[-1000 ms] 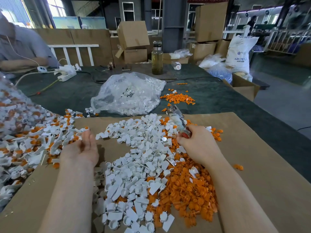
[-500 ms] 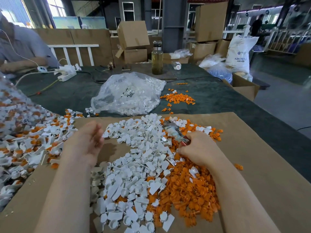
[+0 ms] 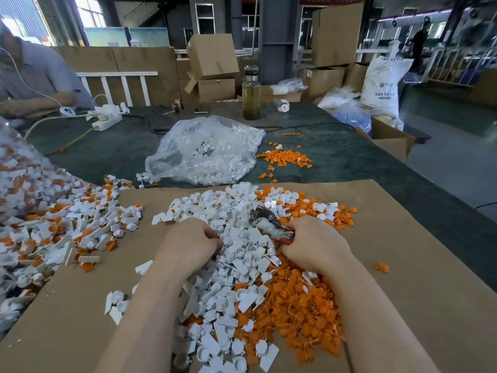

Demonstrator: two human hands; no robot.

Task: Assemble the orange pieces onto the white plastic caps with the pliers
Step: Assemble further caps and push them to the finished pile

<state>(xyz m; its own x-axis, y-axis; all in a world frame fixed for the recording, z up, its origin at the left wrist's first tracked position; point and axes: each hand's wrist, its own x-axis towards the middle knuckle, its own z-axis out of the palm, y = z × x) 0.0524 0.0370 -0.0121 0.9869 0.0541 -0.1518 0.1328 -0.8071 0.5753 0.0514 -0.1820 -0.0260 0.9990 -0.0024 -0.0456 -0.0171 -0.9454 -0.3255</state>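
Note:
A heap of loose white plastic caps (image 3: pixel 236 254) lies on a brown cardboard sheet (image 3: pixel 419 265), beside a heap of orange pieces (image 3: pixel 298 302) to its right. My right hand (image 3: pixel 314 243) grips the red handles of the pliers (image 3: pixel 269 224), whose jaws point up and left over the caps. My left hand (image 3: pixel 188 243) has its fingers curled into the white caps at the heap's left edge; what it pinches is hidden. A pile of white caps with orange pieces fitted (image 3: pixel 67 224) spreads at the left.
A clear plastic bag of white caps (image 3: pixel 204 152) sits on the dark green table behind the cardboard, with scattered orange pieces (image 3: pixel 285 158) next to it. A glass bottle (image 3: pixel 251 94), power strip (image 3: pixel 106 122), cardboard boxes and a seated person (image 3: pixel 32 76) lie farther back.
My left hand has moved right from the assembled pile into the white caps and curled its fingers. My right hand lowered the pliers toward the heap.

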